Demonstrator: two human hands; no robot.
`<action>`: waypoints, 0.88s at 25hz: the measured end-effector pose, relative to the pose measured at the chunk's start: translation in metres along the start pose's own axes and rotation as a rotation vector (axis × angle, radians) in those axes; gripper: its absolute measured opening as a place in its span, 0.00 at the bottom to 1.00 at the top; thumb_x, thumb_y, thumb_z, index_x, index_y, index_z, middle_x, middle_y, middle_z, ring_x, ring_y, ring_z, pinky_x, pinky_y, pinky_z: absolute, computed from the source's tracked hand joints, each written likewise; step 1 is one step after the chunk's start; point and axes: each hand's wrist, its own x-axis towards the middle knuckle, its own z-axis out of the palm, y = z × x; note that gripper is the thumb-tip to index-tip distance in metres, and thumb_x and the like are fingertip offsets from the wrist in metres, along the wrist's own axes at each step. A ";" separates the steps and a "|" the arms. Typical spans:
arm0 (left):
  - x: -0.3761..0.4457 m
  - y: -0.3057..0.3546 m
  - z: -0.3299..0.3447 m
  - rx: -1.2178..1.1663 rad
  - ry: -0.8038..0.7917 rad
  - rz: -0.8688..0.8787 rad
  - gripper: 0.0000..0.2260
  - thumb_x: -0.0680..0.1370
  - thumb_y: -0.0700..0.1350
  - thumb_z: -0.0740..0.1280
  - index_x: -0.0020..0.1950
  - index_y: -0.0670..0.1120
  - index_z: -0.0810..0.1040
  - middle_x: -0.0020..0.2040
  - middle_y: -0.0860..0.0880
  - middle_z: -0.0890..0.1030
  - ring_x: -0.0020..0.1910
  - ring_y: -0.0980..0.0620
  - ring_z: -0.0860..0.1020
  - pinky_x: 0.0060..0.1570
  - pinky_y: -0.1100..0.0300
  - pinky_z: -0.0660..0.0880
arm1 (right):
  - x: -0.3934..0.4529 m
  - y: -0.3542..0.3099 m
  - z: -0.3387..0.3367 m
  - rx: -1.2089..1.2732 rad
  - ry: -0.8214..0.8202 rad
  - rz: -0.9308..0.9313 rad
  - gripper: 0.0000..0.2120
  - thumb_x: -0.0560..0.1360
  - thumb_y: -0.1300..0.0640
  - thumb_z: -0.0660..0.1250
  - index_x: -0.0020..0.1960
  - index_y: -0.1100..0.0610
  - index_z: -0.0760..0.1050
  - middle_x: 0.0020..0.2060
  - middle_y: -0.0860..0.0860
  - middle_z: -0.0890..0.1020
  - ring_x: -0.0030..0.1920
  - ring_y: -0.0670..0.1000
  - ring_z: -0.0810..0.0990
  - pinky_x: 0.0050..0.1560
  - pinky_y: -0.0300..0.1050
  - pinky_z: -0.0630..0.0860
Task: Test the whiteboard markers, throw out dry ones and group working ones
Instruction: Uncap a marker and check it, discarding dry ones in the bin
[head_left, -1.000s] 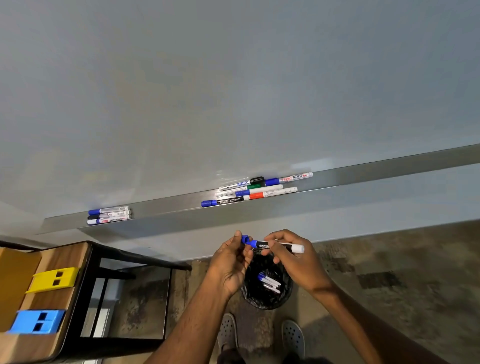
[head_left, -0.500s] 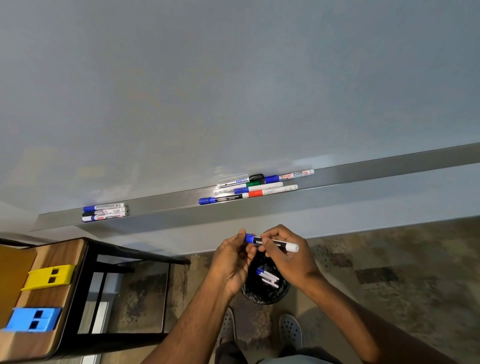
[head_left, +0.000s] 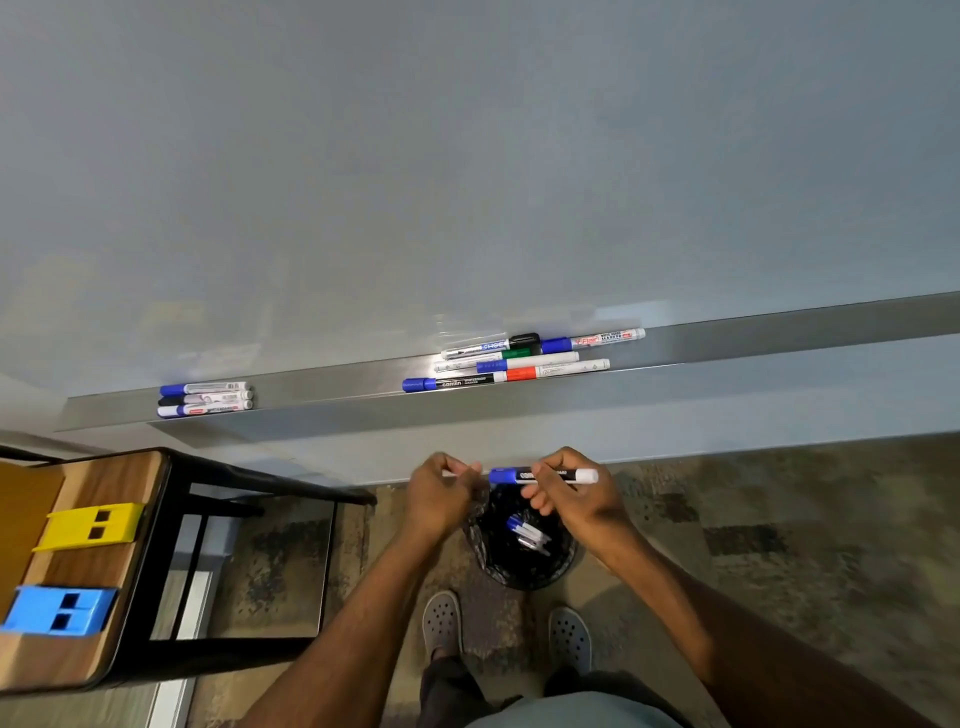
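Note:
My right hand (head_left: 571, 499) grips a whiteboard marker (head_left: 558, 475) level above the black bin (head_left: 566, 564), its blue cap pointing left and its white end right. My left hand (head_left: 441, 499) has curled fingers just left of the blue cap, with a small gap showing. A thin pale streak lies at its fingertips, and I cannot tell whether it holds anything. Discarded markers (head_left: 527, 532) lie inside the bin. On the metal tray (head_left: 779, 332) under the whiteboard (head_left: 467, 156), three markers (head_left: 205, 400) sit grouped at the left. Several mixed markers (head_left: 519, 358) lie near the middle.
A wooden side table (head_left: 104, 499) with a black frame stands at the left and carries a yellow block (head_left: 88, 527) and a blue block (head_left: 57, 608). My shoes (head_left: 441, 623) stand on patterned carpet just behind the bin.
My left hand has drawn slightly left, away from the blue cap it was touching. The right hand still holds the marker over the bin. The camera tilted a little.

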 end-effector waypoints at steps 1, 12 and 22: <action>0.010 -0.002 -0.011 0.269 0.126 0.111 0.12 0.78 0.46 0.67 0.58 0.42 0.73 0.57 0.41 0.81 0.50 0.48 0.81 0.53 0.51 0.79 | 0.001 0.017 -0.003 -0.075 0.017 0.062 0.05 0.77 0.56 0.68 0.43 0.50 0.80 0.36 0.52 0.85 0.36 0.50 0.83 0.38 0.44 0.80; 0.099 -0.005 -0.095 1.018 0.163 0.306 0.36 0.79 0.53 0.63 0.79 0.46 0.45 0.80 0.48 0.43 0.78 0.47 0.44 0.75 0.48 0.51 | 0.002 0.106 -0.014 -0.450 0.034 0.521 0.33 0.72 0.33 0.61 0.69 0.54 0.73 0.59 0.56 0.82 0.58 0.57 0.81 0.59 0.50 0.75; 0.094 -0.003 -0.100 1.058 0.137 0.350 0.34 0.80 0.45 0.62 0.79 0.47 0.43 0.79 0.47 0.42 0.78 0.46 0.44 0.74 0.48 0.52 | 0.041 0.026 0.037 -0.890 0.017 -0.404 0.06 0.73 0.65 0.66 0.39 0.56 0.76 0.35 0.50 0.76 0.35 0.49 0.72 0.36 0.39 0.64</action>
